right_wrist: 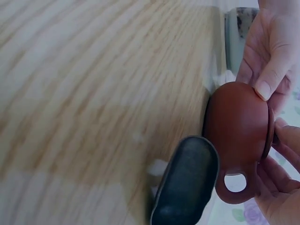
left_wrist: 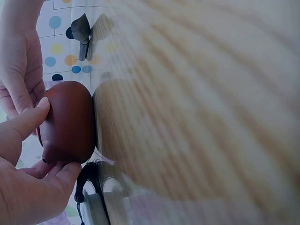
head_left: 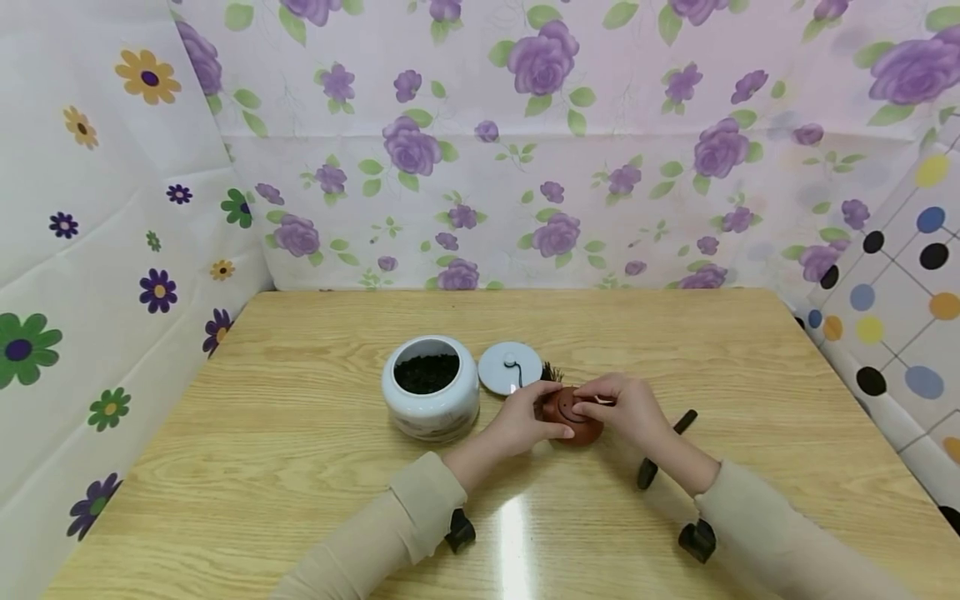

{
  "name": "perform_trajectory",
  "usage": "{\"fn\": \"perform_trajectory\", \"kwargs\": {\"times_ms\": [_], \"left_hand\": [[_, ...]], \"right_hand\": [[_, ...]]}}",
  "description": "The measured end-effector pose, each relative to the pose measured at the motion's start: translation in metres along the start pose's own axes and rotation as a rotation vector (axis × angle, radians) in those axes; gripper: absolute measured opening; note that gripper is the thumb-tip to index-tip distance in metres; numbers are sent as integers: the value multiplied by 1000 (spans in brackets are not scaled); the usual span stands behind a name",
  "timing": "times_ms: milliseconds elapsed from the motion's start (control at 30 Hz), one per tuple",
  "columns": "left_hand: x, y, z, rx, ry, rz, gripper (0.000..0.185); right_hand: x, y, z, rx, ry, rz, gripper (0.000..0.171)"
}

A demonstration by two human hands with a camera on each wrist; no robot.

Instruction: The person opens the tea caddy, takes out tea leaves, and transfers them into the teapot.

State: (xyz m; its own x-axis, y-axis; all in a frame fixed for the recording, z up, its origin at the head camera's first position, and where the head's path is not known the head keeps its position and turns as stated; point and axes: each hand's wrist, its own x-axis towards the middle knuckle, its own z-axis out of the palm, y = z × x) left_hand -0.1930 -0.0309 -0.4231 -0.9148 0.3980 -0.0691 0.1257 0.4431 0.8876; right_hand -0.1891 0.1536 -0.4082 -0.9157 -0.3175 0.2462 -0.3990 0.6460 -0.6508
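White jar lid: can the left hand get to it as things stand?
Probably yes. The lid lies flat just beyond the left hand with nothing between, though that hand currently grips the brown teapot.

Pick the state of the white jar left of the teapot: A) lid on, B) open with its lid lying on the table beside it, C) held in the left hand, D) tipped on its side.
B: the white jar stands upright and open with dark contents showing, and its lid lies flat on the table just to its right; both hands are on the teapot.

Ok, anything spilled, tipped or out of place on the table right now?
Nothing stands out. The white jar is upright, its lid flat beside it, and both hands, left hand and right hand, hold the brown teapot on the table.
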Motion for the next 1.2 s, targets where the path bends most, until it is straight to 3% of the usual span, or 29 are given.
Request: {"fn": "perform_trajectory", "kwargs": {"times_ms": [233, 567, 833, 1200], "left_hand": [[1, -1, 0, -12, -5, -2, 65], [0, 3, -8, 79, -14, 15, 72], [-6, 22, -29, 267, -10, 80, 75], [-19, 43, -62, 321, 58, 127, 74]], "right_hand": [[-1, -1, 2, -11, 16, -11, 19], [-1, -2, -3, -9, -29, 55, 29], [1, -6, -17, -34, 26, 30, 27], [16, -24, -27, -14, 44, 70, 31]]}}
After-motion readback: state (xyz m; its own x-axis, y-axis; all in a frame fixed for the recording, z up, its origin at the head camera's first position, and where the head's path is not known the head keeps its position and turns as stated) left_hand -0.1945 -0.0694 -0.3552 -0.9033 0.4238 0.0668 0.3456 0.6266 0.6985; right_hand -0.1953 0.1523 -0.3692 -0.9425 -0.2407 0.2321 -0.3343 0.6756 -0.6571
